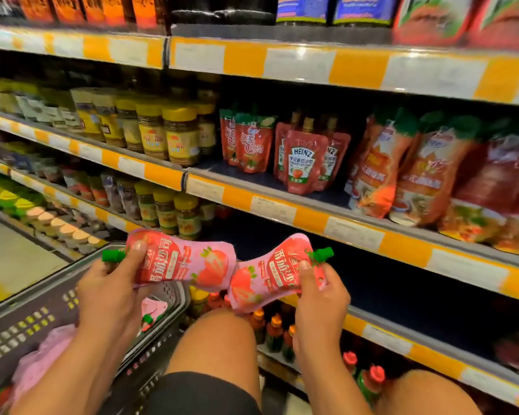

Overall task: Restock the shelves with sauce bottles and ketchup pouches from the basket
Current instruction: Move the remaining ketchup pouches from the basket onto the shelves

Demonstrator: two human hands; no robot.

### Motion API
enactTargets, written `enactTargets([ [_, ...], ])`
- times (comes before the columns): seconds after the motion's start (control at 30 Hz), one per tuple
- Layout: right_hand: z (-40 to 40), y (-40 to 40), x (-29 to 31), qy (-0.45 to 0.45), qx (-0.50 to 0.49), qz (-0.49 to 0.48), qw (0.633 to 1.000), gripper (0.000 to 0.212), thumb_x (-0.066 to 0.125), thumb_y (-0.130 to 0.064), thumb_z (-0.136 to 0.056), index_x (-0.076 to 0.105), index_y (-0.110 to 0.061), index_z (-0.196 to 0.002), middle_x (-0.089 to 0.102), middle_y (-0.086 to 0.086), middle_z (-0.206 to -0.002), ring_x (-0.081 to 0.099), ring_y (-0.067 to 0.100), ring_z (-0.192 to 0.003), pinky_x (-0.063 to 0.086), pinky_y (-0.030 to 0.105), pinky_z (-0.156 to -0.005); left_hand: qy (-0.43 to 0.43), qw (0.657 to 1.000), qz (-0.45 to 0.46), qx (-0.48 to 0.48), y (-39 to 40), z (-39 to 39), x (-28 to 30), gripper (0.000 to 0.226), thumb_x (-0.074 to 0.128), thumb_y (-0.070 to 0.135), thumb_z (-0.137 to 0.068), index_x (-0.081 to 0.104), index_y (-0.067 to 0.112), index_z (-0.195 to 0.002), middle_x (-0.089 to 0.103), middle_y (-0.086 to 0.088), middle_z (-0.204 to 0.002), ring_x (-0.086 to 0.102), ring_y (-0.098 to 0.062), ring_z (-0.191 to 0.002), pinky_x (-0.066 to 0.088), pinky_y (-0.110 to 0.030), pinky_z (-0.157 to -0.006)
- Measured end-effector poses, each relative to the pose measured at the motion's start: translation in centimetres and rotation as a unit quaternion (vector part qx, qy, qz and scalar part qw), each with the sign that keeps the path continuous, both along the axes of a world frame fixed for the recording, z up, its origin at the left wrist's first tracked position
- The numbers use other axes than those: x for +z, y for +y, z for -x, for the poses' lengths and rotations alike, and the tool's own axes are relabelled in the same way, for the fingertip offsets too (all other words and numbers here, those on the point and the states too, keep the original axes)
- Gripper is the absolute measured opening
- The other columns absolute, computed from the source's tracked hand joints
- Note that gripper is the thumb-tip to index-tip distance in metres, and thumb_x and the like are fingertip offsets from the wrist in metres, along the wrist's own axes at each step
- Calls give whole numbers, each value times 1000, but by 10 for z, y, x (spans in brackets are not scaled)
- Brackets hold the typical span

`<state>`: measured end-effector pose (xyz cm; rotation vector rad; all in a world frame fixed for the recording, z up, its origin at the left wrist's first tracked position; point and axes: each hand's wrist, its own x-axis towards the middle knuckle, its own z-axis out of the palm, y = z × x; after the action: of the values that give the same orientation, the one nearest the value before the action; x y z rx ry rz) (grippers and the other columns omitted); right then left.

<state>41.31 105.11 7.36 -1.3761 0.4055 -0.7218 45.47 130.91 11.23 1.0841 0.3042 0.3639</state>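
My left hand [111, 292] grips a pink and red ketchup pouch [186, 262] near its green cap, holding it sideways above the basket. My right hand [318, 298] grips a second matching ketchup pouch [264, 277] by its green-capped end. The two pouches meet bottom to bottom in front of the dark open shelf bay [372, 280]. The grey basket [42, 319] sits at the lower left with more pink pouches [39, 360] inside. Small sauce bottles [274, 327] with orange caps stand on the lowest shelf behind my knee.
Heinz ketchup pouches [304, 163] and other red pouches [252, 142] stand on the shelf above. Large red pouches [426, 172] fill its right side. Yellow-lidded jars [162, 133] line the left shelves. My bare knees [219, 342] are in the foreground.
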Motion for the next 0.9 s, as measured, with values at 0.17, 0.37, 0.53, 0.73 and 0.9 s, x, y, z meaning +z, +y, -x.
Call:
enactTargets([
  [0.17,24,-59,5,-18,-67,-35,997,16,66,-30,-100,71,-28,-85,73,-4,-78,67,3,-67,49,17,-55,3,998,-10,-69,-64,1,7,22,75,21,-92,70,7,-108,79,-10,-100,77,-18,-89,65,-38,-73],
  [0.37,52,-114,-9,-12,-136,-89,987,17,66,-27,-100,72,-27,-84,74,-3,-78,69,7,-68,50,19,-54,58,988,-37,-136,-129,2,-11,28,81,26,-87,70,5,-103,79,-14,-98,77,-24,-89,64,-45,-79],
  [0.53,79,-162,-20,1,-215,-113,970,20,68,-21,-98,69,-21,-78,69,-9,-68,61,2,-60,45,16,-49,101,979,-35,-176,-183,3,-33,36,83,24,-85,67,0,-108,77,-20,-98,75,-26,-83,64,-41,-74],
  [0.73,107,-212,-25,11,-295,-127,947,13,71,-24,-97,71,-17,-86,67,-13,-66,58,0,-58,46,20,-52,112,959,-31,-259,-244,0,-39,20,77,19,-92,66,6,-102,77,-18,-106,76,-23,-91,63,-48,-84],
  [0.9,116,-244,-24,7,-333,-184,925,30,73,-26,-95,70,-10,-119,73,6,-104,64,14,-82,53,34,-71,118,950,-45,-287,-295,-4,-42,12,74,15,-95,64,7,-93,78,-12,-90,77,-19,-82,64,-41,-71],
])
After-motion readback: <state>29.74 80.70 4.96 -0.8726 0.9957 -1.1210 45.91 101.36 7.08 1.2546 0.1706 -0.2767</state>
